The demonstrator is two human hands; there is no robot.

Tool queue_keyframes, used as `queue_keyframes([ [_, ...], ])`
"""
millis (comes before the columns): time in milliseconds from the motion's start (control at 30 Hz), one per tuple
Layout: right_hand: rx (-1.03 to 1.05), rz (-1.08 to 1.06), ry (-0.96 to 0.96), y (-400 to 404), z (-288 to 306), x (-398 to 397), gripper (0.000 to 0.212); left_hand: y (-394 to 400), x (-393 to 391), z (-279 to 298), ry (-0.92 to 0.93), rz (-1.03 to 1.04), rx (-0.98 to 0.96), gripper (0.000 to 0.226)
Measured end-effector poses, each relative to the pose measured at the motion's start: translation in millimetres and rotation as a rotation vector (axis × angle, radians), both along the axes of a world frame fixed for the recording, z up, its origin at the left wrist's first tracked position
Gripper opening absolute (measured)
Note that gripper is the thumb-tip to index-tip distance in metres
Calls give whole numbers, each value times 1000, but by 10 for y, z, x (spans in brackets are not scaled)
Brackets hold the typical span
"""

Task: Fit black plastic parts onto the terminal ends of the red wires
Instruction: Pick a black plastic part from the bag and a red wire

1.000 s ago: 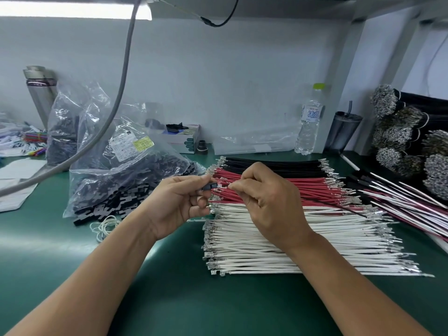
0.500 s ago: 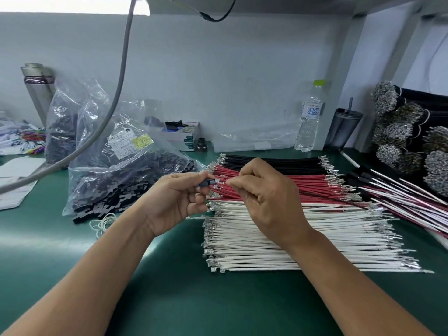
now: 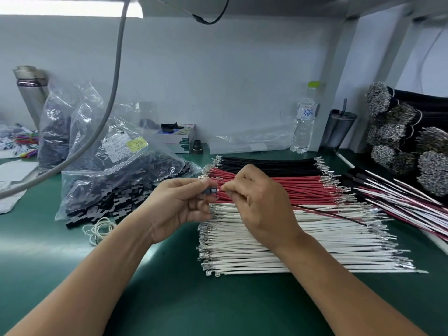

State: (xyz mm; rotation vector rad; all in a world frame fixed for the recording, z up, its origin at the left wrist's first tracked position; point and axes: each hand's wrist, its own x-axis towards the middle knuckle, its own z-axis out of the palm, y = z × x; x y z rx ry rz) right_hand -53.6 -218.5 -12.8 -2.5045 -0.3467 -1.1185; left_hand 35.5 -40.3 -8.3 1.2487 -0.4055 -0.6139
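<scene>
I work at an assembly bench in a small wiring workshop. Under my hands lies a green mat (image 3: 36, 275), and just beyond my right hand (image 3: 261, 204) sit flat stacks of cut wires: black wires (image 3: 266, 162), red wires (image 3: 291, 187) and white wires (image 3: 303, 251), all tipped with metal ends. Past my left hand (image 3: 177, 204) slump clear bags of black plastic parts (image 3: 109, 190). Far right of my right hand, bundles of finished wire (image 3: 392, 132) are piled. A strip light (image 3: 60, 10) glows overhead, and a water bottle (image 3: 304, 122) stands against the white partition (image 3: 218, 69).
</scene>
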Motion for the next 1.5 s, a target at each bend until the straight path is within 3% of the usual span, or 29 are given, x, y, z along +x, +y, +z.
queue_keyframes([
  [133,115,-2,57,-48,27,8,7,12,-29,32,-358,152,95,33],
  [200,118,-36,80,-50,40,0,5,30,-26,32,-412,176,129,28],
  [533,65,2,103,-60,79,-46,9,-25,-58,-21,-419,146,119,29],
  [733,-104,-140,29,-134,289,-196,9,-57,-38,-38,-457,247,104,21],
  [900,-156,35,490,36,129,-426,19,7,10,-44,-419,276,87,13],
  [1033,-182,16,506,109,61,-411,9,-14,-18,-48,-417,265,72,13],
  [1333,136,93,686,-15,234,-309,10,7,-5,-45,-346,245,34,21],
  [1500,192,95,706,-48,269,-267,17,4,-4,-37,-343,237,42,23],
])
